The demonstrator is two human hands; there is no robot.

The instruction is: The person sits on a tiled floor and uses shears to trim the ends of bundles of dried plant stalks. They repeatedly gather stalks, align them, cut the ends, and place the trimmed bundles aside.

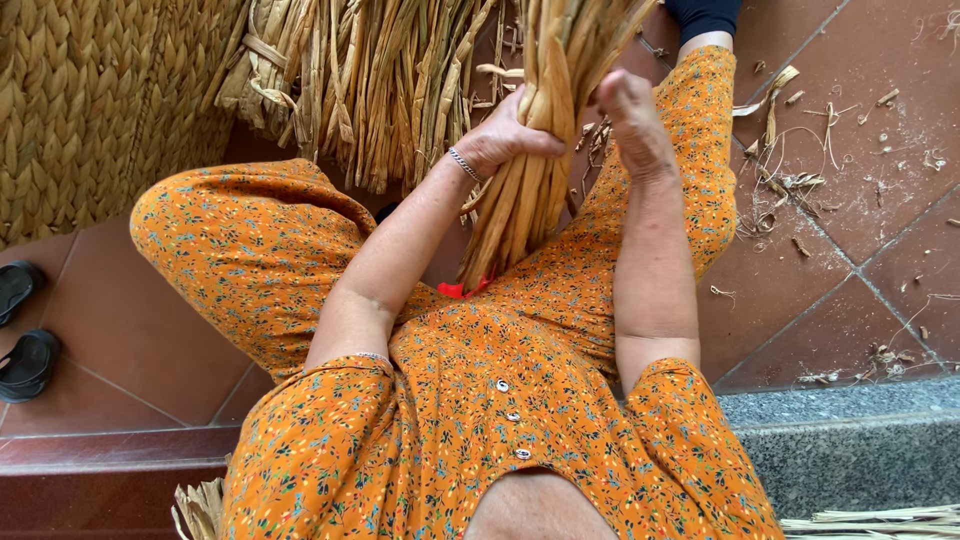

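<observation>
The left hand (505, 135) wraps its fingers tight round a bundle of dried straw stalks (530, 150) that stands upright between the person's knees, above the lap. The right hand (630, 115) presses against the bundle's other side, fingers curled. Behind it a heap of loose stalks (370, 80) crowds close. A woven mat (90, 100) fills the floor's top left corner; black sandals (25, 330) sit at its left edge, straw scraps (790, 180) litter the tiled floor (860, 260) right.
</observation>
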